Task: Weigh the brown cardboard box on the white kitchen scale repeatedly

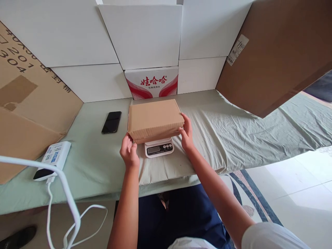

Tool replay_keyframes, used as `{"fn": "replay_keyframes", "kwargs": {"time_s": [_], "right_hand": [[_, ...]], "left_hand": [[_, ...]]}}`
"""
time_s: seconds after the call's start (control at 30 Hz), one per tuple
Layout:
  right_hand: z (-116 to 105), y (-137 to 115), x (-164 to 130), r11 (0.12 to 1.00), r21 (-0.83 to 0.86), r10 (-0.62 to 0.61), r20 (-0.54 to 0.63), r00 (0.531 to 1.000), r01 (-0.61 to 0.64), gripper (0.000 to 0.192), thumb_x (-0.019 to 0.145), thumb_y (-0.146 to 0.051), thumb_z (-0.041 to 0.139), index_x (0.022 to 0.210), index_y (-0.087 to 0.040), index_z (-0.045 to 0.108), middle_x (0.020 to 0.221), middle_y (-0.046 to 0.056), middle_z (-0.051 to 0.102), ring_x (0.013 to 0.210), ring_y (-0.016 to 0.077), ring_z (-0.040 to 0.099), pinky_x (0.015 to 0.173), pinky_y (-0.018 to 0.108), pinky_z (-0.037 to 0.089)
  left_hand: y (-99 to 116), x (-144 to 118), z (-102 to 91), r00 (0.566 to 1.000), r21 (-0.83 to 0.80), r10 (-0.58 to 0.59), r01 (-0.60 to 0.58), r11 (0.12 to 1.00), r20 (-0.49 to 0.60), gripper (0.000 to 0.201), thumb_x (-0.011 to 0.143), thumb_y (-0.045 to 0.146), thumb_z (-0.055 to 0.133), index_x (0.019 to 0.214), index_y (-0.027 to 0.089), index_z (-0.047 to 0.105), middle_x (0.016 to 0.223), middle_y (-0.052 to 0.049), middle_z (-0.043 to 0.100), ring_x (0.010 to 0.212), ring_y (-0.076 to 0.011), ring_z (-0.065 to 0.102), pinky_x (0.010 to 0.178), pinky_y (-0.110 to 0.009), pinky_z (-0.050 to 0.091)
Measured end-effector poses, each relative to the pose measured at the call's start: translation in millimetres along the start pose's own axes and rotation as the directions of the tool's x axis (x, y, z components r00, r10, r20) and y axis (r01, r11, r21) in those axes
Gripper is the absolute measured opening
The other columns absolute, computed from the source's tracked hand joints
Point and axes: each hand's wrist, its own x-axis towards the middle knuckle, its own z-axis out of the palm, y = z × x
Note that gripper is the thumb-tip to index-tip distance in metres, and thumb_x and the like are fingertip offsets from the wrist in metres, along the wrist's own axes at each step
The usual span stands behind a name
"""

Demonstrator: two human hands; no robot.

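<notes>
Your left hand (129, 150) and right hand (186, 132) pinch the cardboard box's (155, 119) near corners — box sits on the scale (159, 148), phone (111, 122) left.

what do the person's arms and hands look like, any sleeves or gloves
Both hands are bare, left hand and right hand: no gloves, rings or watch visible. The forearms are uncovered. A short white sleeve shows on the right upper arm; the left sleeve is out of view.
</notes>
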Motion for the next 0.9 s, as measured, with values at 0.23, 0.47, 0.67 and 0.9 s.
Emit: {"fn": "replay_keyframes", "kwargs": {"time_s": [0.23, 0.47, 0.67, 0.9], "right_hand": [[0, -1, 0, 1.0, -0.012, 0.003, -0.013, 1.0, -0.003, 0.063, 0.094, -0.057, 0.051, 0.151, -0.036, 0.039, 0.156, 0.006, 0.044, 0.147, 0.033, 0.039, 0.115, 0.051, 0.042], [0, -3, 0, 1.0, 0.005, -0.003, 0.017, 1.0, 0.003, 0.058, 0.094, -0.054, 0.053, 0.149, -0.035, 0.045, 0.155, 0.004, 0.047, 0.145, 0.0326, 0.042, 0.116, 0.051, 0.043], [0, -12, 19, 0.999, -0.012, -0.033, 0.008, 0.999, 0.034, 0.058, 0.096, -0.056, 0.049, 0.151, -0.036, 0.042, 0.158, 0.003, 0.045, 0.147, 0.0324, 0.042, 0.118, 0.053, 0.042], [28, 24, 101, 0.992, 0.068, -0.104, 0.013, 0.994, 0.103, 0.068, 0.094, -0.061, 0.046, 0.154, -0.031, 0.035, 0.165, 0.001, 0.036, 0.155, 0.0289, 0.029, 0.128, 0.051, 0.027]], "left_hand": [[9, 3, 1.6, 0.999, -0.01, 0.035, -0.035, 0.999, 0.003, 0.063, 0.077, 0.025, 0.056, 0.139, 0.015, 0.061, 0.139, -0.014, 0.065, 0.135, -0.0313, 0.056, 0.115, -0.044, 0.042], [10, 0, 2.2, 0.994, -0.002, -0.104, 0.104, 0.995, 0.038, 0.069, 0.071, 0.023, 0.054, 0.139, 0.015, 0.062, 0.134, -0.013, 0.069, 0.133, -0.0324, 0.058, 0.11, -0.044, 0.046], [7, 22, 4.5, 0.992, -0.056, -0.123, 0.123, 0.991, 0.005, 0.069, 0.062, 0.021, 0.055, 0.13, 0.015, 0.068, 0.127, -0.014, 0.071, 0.127, -0.0349, 0.062, 0.105, -0.047, 0.049], [-19, 110, 43.7, 0.973, -0.189, -0.058, 0.101, 0.977, 0.223, 0.067, 0.063, 0.02, 0.06, 0.13, 0.023, 0.064, 0.133, -0.011, 0.068, 0.129, -0.0288, 0.059, 0.102, -0.038, 0.047]]}}
